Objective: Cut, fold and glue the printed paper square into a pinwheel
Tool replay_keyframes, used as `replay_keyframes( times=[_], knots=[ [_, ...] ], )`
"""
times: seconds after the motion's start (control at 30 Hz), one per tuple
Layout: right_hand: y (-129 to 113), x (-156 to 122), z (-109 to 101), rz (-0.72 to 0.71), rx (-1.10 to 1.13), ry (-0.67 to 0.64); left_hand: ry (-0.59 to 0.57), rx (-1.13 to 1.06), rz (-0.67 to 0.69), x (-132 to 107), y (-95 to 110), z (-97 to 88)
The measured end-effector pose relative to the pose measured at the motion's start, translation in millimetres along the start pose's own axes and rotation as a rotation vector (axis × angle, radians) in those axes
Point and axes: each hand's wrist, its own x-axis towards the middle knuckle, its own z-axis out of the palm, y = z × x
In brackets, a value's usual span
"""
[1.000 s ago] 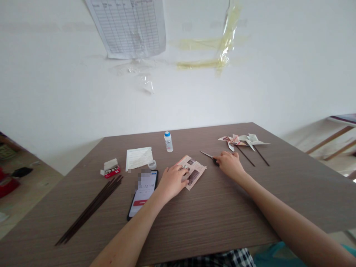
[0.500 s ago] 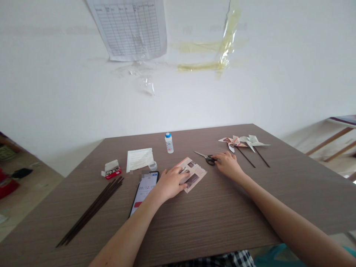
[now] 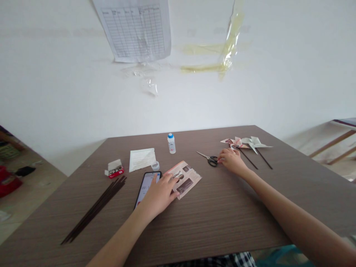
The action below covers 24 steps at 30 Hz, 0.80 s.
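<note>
My left hand [image 3: 160, 193] lies with its fingers spread over the left part of a piece of printed newsprint [image 3: 189, 177] and partly covers a phone [image 3: 148, 183]. Dark pictures show on the paper. At the right, my right hand [image 3: 233, 161] has bent fingers at the black handle of a pair of scissors [image 3: 212, 161]. The scissors rest flat on the table, blades pointing left and away from me. The exact grip of my right fingertips is partly hidden.
Two paper pinwheels [image 3: 255, 143] on dark sticks lie back right. Behind the newsprint stand a blue-capped bottle [image 3: 171, 144] and a tape roll [image 3: 155, 166]. Left are pale sheets [image 3: 141, 158], a small red box [image 3: 115, 170] and several dark sticks [image 3: 97, 207]. A wall rises behind the table.
My left hand and the newsprint have shifted left and slightly toward me, uncovering more print. My right hand has drawn back slightly along the scissors' handle; the scissors stay nearly in place.
</note>
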Motion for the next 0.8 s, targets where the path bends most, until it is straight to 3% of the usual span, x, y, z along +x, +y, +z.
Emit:
replay_keyframes(
  times=[0.17,0.5,0.8],
  knots=[
    [-28.7,8.5,2.7,-0.094,0.058,-0.014,0.049,-0.004,-0.040,-13.6,-3.9,15.1],
    [-127.0,38.1,8.6,-0.182,0.161,-0.144,0.121,-0.027,-0.048,-13.9,-9.4,25.6],
    [-166.2,63.4,33.1,-0.135,0.220,-0.198,0.101,0.007,-0.084,-18.9,-4.1,19.3]
  ],
)
